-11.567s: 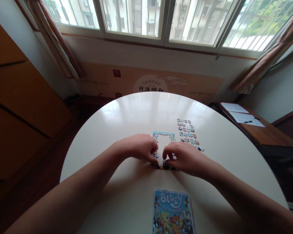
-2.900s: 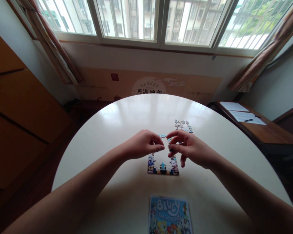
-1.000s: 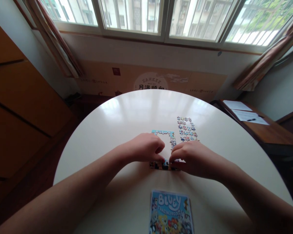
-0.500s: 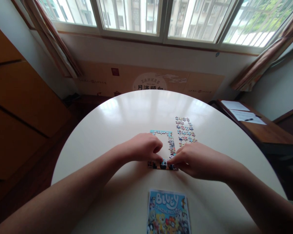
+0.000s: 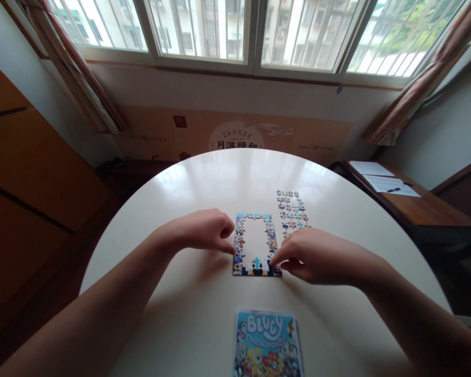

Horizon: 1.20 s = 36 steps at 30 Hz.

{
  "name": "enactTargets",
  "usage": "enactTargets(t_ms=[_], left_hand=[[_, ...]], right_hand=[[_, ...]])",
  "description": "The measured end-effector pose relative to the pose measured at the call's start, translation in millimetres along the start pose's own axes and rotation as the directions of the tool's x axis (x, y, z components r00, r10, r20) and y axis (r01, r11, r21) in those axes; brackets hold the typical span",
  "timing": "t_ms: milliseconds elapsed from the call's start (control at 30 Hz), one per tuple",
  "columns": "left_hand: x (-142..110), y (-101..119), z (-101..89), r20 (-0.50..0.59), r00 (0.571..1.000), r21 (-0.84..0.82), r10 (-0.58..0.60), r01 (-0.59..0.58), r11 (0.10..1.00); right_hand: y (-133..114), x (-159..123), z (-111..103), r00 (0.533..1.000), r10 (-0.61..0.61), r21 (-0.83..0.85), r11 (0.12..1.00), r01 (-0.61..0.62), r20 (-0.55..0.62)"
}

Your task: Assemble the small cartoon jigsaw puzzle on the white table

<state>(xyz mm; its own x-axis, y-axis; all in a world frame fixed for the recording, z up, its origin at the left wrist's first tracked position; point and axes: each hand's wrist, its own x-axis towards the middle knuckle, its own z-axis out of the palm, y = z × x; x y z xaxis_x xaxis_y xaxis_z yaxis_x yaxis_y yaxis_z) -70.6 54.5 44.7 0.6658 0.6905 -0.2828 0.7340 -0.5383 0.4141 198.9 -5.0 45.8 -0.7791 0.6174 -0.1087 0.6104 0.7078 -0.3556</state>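
Observation:
A rectangular jigsaw puzzle frame [image 5: 238, 243] lies flat on the white round table, its border pieces joined around a bare middle. Light-blue pieces line its far edge and dark ones its near edge. My left hand [image 5: 208, 230] is beside the frame's left side, fingers curled and the thumb apart from them, its tip at the edge. Over the lower right corner, my right hand [image 5: 312, 256] has its index finger stretched out onto the pieces, with no piece visible in its fingers. Loose puzzle pieces [image 5: 293, 208] are laid out in rows beyond the right hand.
A colourful Bluey picture sheet or box [image 5: 267, 343] lies near me on the white table [image 5: 172, 314]. To the right, a wooden desk [image 5: 435, 209] holds papers [image 5: 390, 185] and a pen. Windows and a printed panel are behind the table.
My left hand has moved left, off the frame's near edge to its left side, uncovering the left border. The right hand stays at the lower right corner. The view has shifted slightly.

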Motion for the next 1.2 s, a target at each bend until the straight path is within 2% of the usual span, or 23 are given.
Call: enactTargets(t_ms=[233,300,367,433,500,567,633,667,733,800,933,1033,1200], left_hand=[[5,-7,7.2,0.040,0.999,0.004,0.010,-0.011,1.000],[6,-9,7.3,0.044,0.999,-0.002,0.014,-0.014,1.000],[6,-10,6.5,0.049,0.999,-0.013,0.020,-0.019,1.000],[6,-12,5.2,0.054,0.999,-0.027,0.004,-0.003,1.000],[7,-15,4.2,0.050,0.998,-0.035,-0.025,0.027,0.999],[8,-17,3.5,0.034,0.998,-0.036,-0.060,0.061,0.997],[10,-19,3.3,0.011,0.995,-0.035,-0.094,0.094,0.995],[11,-20,3.3,-0.004,0.994,-0.035,-0.109,0.108,0.994],[12,-21,3.6,-0.036,0.992,-0.031,-0.122,0.121,0.992],[12,-21,4.1,-0.065,0.991,-0.030,-0.118,0.116,0.993],[12,-21,6.0,-0.089,0.991,-0.024,-0.095,0.093,0.995],[13,-22,7.7,-0.090,0.992,-0.010,-0.088,0.087,0.996],[14,-24,9.1,-0.100,0.993,-0.024,-0.069,0.067,0.997]], right_hand=[[-8,0,-3,1.000,0.004,-0.036,0.999,-0.004,0.005],[-5,-1,-6,0.999,-0.001,-0.006,1.000,0.000,-0.034],[6,-2,-9,0.989,0.047,0.046,0.998,-0.041,-0.137],[24,-4,-12,0.940,0.169,0.093,0.985,-0.148,-0.298],[46,-6,-14,0.836,0.301,0.109,0.953,-0.283,-0.458],[67,-7,-14,0.742,0.385,0.108,0.913,-0.394,-0.549],[81,-7,-11,0.705,0.412,0.099,0.893,-0.440,-0.577],[85,-6,-8,0.713,0.405,0.090,0.895,-0.437,-0.573],[86,-3,-3,0.755,0.373,0.065,0.912,-0.404,-0.539],[81,0,2,0.796,0.347,0.040,0.925,-0.378,-0.495],[67,7,8,0.839,0.332,-0.008,0.928,-0.372,-0.430],[62,11,12,0.845,0.348,-0.054,0.914,-0.402,-0.405],[60,16,17,0.817,0.407,-0.049,0.884,-0.465,-0.409]])
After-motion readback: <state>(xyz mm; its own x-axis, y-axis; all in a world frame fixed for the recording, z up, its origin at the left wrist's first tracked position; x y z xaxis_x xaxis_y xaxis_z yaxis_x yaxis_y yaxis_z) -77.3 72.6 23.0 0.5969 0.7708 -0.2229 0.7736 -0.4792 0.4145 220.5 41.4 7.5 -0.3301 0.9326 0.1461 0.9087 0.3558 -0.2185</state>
